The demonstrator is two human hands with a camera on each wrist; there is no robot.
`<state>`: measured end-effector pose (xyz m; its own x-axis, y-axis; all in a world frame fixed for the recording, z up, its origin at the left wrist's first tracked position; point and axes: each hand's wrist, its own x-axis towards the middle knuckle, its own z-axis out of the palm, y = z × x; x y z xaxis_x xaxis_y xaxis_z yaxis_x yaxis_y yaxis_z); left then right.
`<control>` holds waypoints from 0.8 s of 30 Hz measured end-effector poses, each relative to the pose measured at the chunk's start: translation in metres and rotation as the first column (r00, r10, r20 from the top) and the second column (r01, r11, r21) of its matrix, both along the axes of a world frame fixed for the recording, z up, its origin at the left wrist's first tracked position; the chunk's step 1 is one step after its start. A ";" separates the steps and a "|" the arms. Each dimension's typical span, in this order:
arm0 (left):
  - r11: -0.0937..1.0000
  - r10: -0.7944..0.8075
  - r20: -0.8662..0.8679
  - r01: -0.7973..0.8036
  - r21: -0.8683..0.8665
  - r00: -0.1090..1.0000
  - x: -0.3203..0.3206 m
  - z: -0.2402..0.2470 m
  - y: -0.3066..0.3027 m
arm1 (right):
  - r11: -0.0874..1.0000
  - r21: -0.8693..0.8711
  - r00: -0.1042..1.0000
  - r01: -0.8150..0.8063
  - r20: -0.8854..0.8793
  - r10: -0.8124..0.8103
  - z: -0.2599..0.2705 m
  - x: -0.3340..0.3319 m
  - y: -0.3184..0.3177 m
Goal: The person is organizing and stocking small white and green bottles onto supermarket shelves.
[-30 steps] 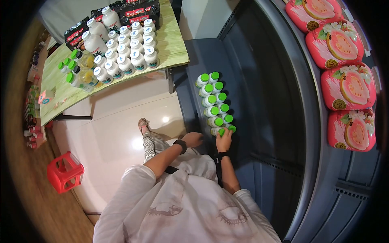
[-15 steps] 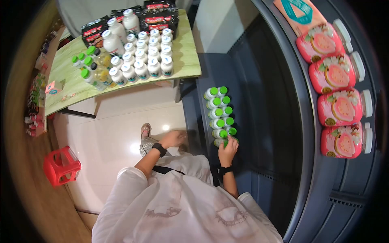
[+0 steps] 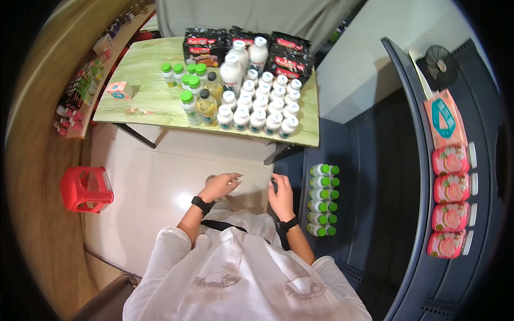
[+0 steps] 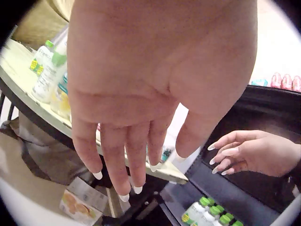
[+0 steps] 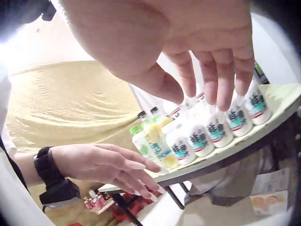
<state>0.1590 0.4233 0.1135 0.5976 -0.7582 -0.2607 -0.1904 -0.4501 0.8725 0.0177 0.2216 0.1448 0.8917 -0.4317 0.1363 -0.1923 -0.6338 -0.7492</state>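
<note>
Both hands hover in front of the body and hold nothing. My left hand (image 3: 219, 185) has its fingers loosely extended; in the left wrist view its palm (image 4: 155, 70) faces the camera with the fingers hanging down. To its right, my right hand (image 3: 281, 198) is raised with relaxed fingers, between the table and the dark shelf. Two rows of white bottles with green caps (image 3: 319, 193) stand on that shelf (image 3: 369, 160), right of the right hand. Ahead on the green table (image 3: 144, 64) are several small white bottles (image 3: 257, 121), nearest to the fingertips in the right wrist view.
Larger white bottles (image 3: 231, 75), green-capped bottles (image 3: 188, 107) and black packages (image 3: 205, 47) share the table. Pink bottles (image 3: 448, 216) and a peach tissue pack (image 3: 446, 120) line the upper right shelf. A red stool (image 3: 87, 189) stands on the floor at left.
My right hand has let go of the green-capped bottles and moved left, away from the shelf. The head view has turned toward the table. The left hand stays raised and empty.
</note>
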 end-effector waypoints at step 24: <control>0.807 0.531 0.118 -0.458 -0.373 0.839 0.254 0.009 0.181 | 0.729 -0.054 0.715 -0.682 0.160 0.680 0.097 0.350 0.228</control>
